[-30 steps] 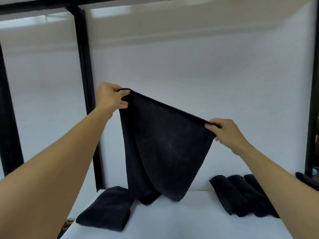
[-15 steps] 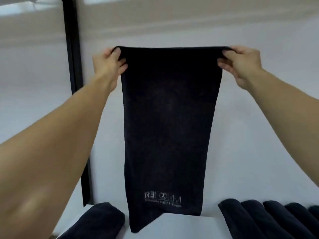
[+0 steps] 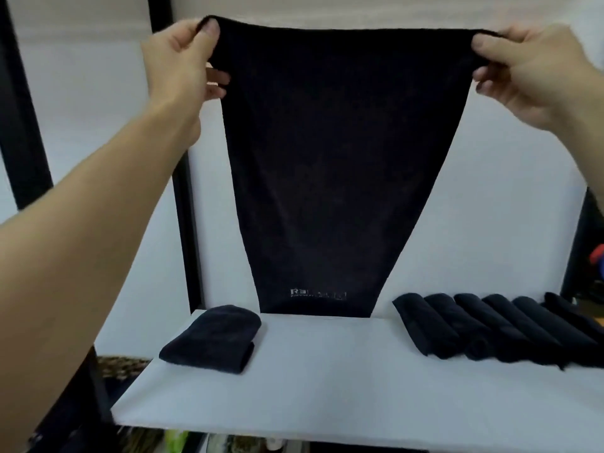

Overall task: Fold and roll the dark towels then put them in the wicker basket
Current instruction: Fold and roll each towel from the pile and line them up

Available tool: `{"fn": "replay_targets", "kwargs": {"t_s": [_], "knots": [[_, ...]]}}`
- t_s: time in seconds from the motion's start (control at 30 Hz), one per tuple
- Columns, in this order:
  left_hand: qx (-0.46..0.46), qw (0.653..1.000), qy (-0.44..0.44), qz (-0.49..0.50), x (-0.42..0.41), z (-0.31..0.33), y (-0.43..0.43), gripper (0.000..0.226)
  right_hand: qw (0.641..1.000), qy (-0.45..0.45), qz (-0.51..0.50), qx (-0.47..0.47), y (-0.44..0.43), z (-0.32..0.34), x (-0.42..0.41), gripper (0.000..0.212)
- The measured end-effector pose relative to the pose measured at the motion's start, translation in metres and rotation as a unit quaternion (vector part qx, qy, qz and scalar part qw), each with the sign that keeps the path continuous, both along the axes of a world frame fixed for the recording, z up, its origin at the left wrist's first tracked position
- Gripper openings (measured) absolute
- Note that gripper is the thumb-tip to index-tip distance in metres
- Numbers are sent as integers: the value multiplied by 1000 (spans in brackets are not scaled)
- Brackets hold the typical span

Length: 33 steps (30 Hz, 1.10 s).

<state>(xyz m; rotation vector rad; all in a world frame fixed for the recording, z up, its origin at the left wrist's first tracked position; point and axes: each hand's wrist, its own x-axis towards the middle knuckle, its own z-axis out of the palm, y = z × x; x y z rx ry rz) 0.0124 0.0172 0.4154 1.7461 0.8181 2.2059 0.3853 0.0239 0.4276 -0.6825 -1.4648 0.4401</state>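
Observation:
A dark towel point(image 3: 330, 165) hangs spread out in front of me, a pale logo near its lower hem, which reaches the back of the white table point(image 3: 327, 380). My left hand point(image 3: 183, 63) pinches its top left corner and my right hand point(image 3: 529, 67) pinches its top right corner, the top edge stretched between them. A folded dark towel point(image 3: 212, 338) lies on the table at the left. Several rolled dark towels point(image 3: 490, 328) lie side by side at the right. No wicker basket can be made out clearly.
A black frame post point(image 3: 183, 191) stands behind the table's left end, against a white backdrop. Another black post point(image 3: 578, 250) rises at the right. Below the table's front edge point(image 3: 228, 429) lies blurred clutter on the floor.
Both hands have lifted the towel and pulled its top edge out wider and level. The view has dropped, showing more of the table and the row of rolled towels.

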Motion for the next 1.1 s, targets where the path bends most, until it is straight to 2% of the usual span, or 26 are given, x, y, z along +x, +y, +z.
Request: {"fn": "replay_targets", "kwargs": {"t_s": [0.17,0.3,0.37,0.47,0.57,0.7,0.9,1.1], "knots": [[-57,997,40,44,-13,-47,-32,16,994,-54,-8,-97,-40,-46,3,10],[-212,973,64,59,-20,-119,-19,18,972,-104,-44,-205,-31,-113,-3,3],[-307,944,91,76,-25,-176,-3,18,952,-136,-58,-268,-15,-166,-7,7],[-433,882,152,104,-33,-274,21,26,905,-205,-67,-366,8,-258,-15,6],[-516,829,195,96,-36,-352,45,31,856,-283,-67,-428,31,-334,-24,16],[-541,806,223,87,-31,-386,93,31,830,-326,-49,-449,78,-367,-30,17],[-482,836,221,140,-25,-370,187,29,840,-356,-94,-398,175,-354,-24,14],[-482,777,337,224,-25,-390,255,27,789,-451,-200,-366,252,-399,-37,14]]}}
